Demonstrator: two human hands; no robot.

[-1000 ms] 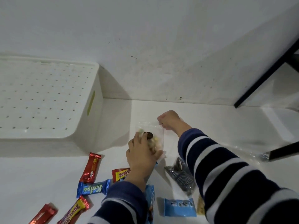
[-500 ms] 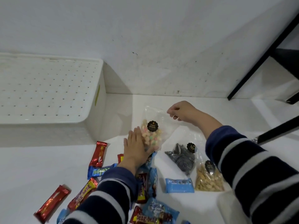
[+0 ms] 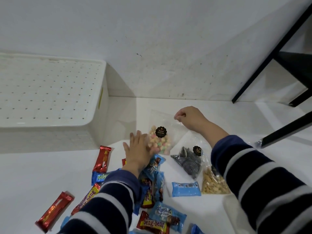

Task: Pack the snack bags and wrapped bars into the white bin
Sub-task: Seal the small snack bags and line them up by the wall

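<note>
A clear bag of pastel biscuits (image 3: 160,141) with a black round label stands on the white floor. My right hand (image 3: 189,118) pinches its top right corner. My left hand (image 3: 137,152) lies flat, fingers spread, against the bag's lower left side. The white bin (image 3: 99,105) sits upside down at the left, its perforated bottom facing up. A bag of black spiral biscuits (image 3: 189,161) and a bag of pale crackers (image 3: 212,183) lie to the right. Red bars (image 3: 102,158), a blue bar (image 3: 185,189) and other wrapped bars lie scattered near my left arm.
A white wall rises just behind the floor. Black furniture legs (image 3: 263,65) slant at the upper right, and another leg with a foil-tipped end (image 3: 260,142) lies at the right. A white container corner (image 3: 231,210) shows under my right sleeve.
The view tilted down and back, so more bars and two more bags came into sight. My left hand went from gripping the biscuit bag to lying flat beside it; my right hand kept its pinch.
</note>
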